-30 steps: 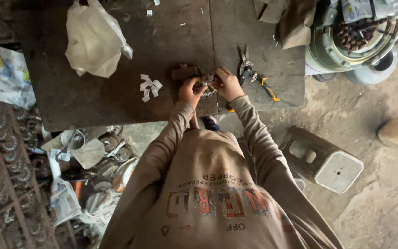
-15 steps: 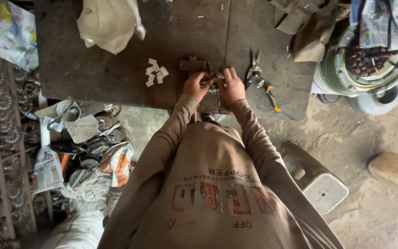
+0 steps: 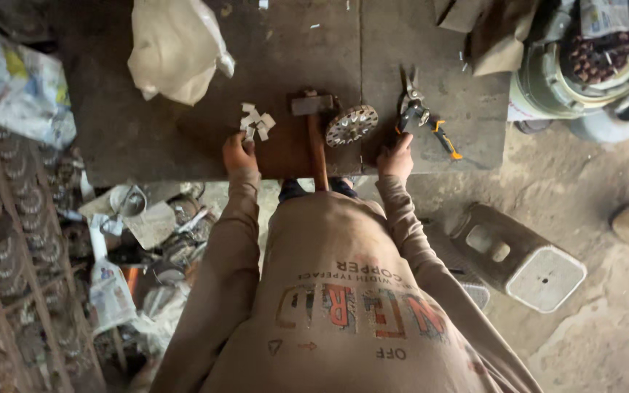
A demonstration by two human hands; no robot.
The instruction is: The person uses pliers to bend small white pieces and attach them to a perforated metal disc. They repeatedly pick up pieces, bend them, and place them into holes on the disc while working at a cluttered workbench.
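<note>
My left hand (image 3: pixel 238 154) rests on the dark worktable (image 3: pixel 183 138), its fingertips just below a small pile of white metal pieces (image 3: pixel 256 121). My right hand (image 3: pixel 396 158) lies flat near the table's front edge, its fingers close to the handles of orange-and-black tin snips (image 3: pixel 422 118). Between my hands lies a hammer (image 3: pixel 315 135) with a wooden handle, head pointing away from me. A round perforated metal disc (image 3: pixel 351 125) sits just right of the hammer head. Neither hand holds anything.
A crumpled pale plastic bag (image 3: pixel 176 45) lies at the table's back left. A motor housing with copper windings (image 3: pixel 595 62) stands at the right. A tipped plastic stool (image 3: pixel 522 256) lies on the dirt floor. Scrap and metal grilles (image 3: pixel 16 240) crowd the left.
My hands were together, working the disc above the hammer. They have let it go and spread apart to the table edge. The disc now lies on the table.
</note>
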